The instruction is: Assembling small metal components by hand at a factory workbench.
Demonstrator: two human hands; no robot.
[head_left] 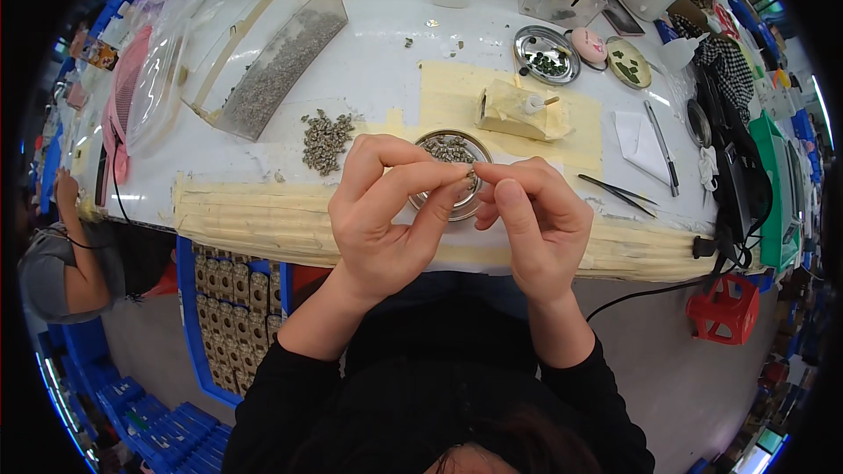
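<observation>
Two arms in black sleeves come up from the bottom of the picture, with bare wrists, and lean in toward each other. In the middle of the picture, the left hand pinches its thumb and pointing finger close together. Just to its right, the right hand points one finger at that pinch, its thumb sticking up a bit apart.

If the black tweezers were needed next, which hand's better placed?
Right, likely: the right hand is nearer the black tweezers, which lie on its outer side; the left hand would have to reach across.
</observation>
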